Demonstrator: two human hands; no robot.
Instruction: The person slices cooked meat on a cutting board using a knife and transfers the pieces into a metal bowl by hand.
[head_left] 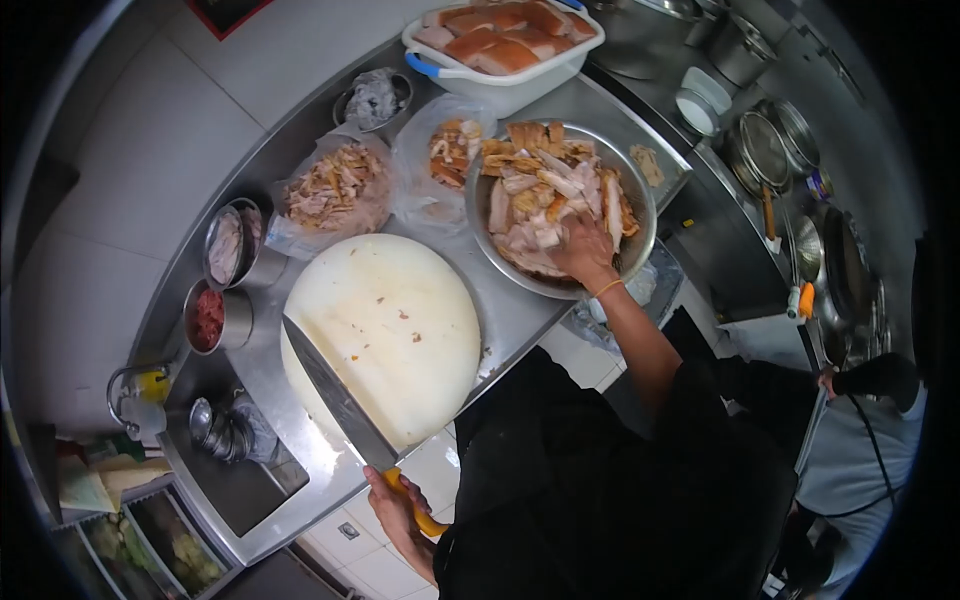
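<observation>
My left hand (394,506) is wrapped round the yellow handle of a large cleaver-like knife (340,388). Its long dark blade rests along the near left edge of a thick, round white chopping board (405,300), which has a few meat scraps on it. Over to the right, my right hand (584,248) reaches into a wide metal bowl (647,190). Its fingers are bent in among pieces of cooked pork (545,190) with browned skin, and the fingertips are partly hidden by the meat.
Behind the board are bags of sliced meat (335,187) and a white tub (510,92) of browned pork slabs. Metal pots, one with red minced meat (208,320), line the left edge near a sink (240,500). Another person (860,450) stands at right by pans.
</observation>
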